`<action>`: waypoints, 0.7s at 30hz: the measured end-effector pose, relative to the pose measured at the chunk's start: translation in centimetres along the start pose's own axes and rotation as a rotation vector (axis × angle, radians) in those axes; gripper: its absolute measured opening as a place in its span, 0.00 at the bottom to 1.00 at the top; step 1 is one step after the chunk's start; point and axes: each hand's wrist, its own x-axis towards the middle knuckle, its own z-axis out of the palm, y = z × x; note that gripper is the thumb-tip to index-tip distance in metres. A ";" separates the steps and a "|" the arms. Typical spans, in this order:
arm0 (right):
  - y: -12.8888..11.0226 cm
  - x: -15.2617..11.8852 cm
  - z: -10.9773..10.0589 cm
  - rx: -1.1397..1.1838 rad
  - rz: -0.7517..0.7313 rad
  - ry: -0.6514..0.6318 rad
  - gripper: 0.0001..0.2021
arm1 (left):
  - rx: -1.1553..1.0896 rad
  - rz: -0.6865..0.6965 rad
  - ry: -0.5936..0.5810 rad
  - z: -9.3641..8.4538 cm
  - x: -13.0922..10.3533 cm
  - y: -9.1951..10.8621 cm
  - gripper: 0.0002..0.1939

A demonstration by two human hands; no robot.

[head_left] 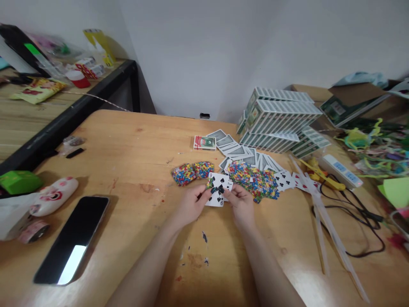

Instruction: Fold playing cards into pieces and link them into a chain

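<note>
My left hand (pixel 193 204) and my right hand (pixel 241 204) meet low over the table, closed on playing cards. The front one is a nine of spades (pixel 216 201), face toward me, with both thumbs on its face. Behind it on the right, the edge of a card marked J (pixel 229 184) shows. Small pieces with a multicoloured pattern (pixel 183 174) lie just beyond my left hand. A larger spread of the same pattern (pixel 255 181) is beside my right hand. Face-down cards (pixel 238 150) fan out behind, near a red and green card box (pixel 205 143).
Stacked card boxes (pixel 281 117) stand at the back right. Face-up cards (pixel 284 181), clear plastic strips (pixel 332 234), a power strip (pixel 341 170) and black cable (pixel 354 209) lie to the right. At the left are a phone (pixel 72 238) and a white decorated case (pixel 56 196).
</note>
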 end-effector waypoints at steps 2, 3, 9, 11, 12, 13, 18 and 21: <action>0.0 0.0 0.0 -0.022 -0.001 -0.009 0.09 | -0.019 -0.054 -0.040 -0.5 0.0 -0.1 0.20; 0.1 0.1 -0.1 -0.033 0.000 -0.020 0.09 | -0.034 -0.093 -0.061 -0.7 0.0 -0.1 0.20; 0.1 0.1 -0.2 -0.069 0.001 -0.073 0.09 | -0.085 -0.084 -0.089 -1.4 0.3 -0.2 0.19; 0.1 0.0 -0.1 -0.092 -0.004 -0.077 0.10 | -0.075 -0.071 -0.063 -1.4 0.4 -0.2 0.18; 0.1 0.0 -0.1 -0.104 -0.006 -0.075 0.10 | -0.076 -0.083 -0.063 -1.3 0.4 -0.1 0.18; 0.1 -0.1 -0.1 -0.114 -0.008 -0.071 0.10 | -0.081 -0.102 -0.067 -1.3 0.4 -0.1 0.18; 0.2 -0.1 0.0 -0.141 -0.019 -0.019 0.11 | -0.059 -0.147 -0.041 -0.8 0.3 0.1 0.19; 0.2 0.0 0.0 -0.134 -0.019 0.003 0.11 | -0.021 -0.128 -0.015 -0.6 0.3 0.0 0.19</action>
